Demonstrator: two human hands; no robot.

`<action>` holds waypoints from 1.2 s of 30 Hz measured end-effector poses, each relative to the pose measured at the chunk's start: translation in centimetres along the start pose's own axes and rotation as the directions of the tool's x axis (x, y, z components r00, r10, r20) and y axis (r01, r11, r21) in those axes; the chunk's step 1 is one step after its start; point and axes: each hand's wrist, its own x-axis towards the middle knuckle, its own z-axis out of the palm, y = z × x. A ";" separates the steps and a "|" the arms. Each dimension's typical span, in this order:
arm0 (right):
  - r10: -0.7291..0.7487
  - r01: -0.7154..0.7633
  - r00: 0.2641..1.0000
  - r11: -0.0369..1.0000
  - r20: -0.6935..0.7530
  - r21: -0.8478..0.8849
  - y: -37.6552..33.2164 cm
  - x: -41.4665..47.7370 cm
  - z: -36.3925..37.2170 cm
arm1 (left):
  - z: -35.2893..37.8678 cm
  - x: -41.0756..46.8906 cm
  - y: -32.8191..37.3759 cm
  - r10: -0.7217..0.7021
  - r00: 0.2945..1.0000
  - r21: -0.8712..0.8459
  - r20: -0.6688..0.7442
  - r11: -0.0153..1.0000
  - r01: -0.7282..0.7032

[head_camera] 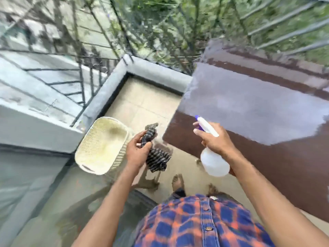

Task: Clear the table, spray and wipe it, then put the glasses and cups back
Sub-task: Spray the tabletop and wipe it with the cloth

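The dark brown table point(267, 107) fills the right side, its top bare and shiny. My right hand point(214, 139) grips a white spray bottle point(213, 162) by the neck, its purple nozzle pointing over the table's near left corner. My left hand point(137, 151) is closed on a dark striped cloth point(156, 158), held just left of the table, above the floor. No glasses or cups are in view.
A cream woven basket point(101, 147) stands on the tiled floor to the left of my left hand. A grey low wall point(105, 91) and black metal railing point(85, 56) border the balcony, with green plants beyond. My bare feet are below the table edge.
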 end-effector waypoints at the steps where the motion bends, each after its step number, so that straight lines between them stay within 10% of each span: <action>1: -0.036 0.037 0.999 0.999 0.031 -0.021 -1.1 0.7 1.8 | -1.5 -0.2 -0.8 -0.030 0.998 -0.021 -0.051 0.999 0.029; 14: -0.362 0.378 0.836 0.925 0.413 0.045 -11.5 7.3 20.5 | -10.4 0.6 -4.3 -0.445 0.721 -0.458 -0.531 0.867 0.198; 20: -0.362 0.492 0.690 0.870 0.627 -0.039 -14.4 9.8 29.3 | -15.7 3.7 -7.1 -0.535 0.607 -0.402 -0.587 0.844 0.355; 36: -0.334 0.712 0.518 0.679 0.788 -0.180 -6.4 18.7 46.4 | -19.0 16.7 -19.9 -0.471 0.723 0.121 -0.506 0.791 0.600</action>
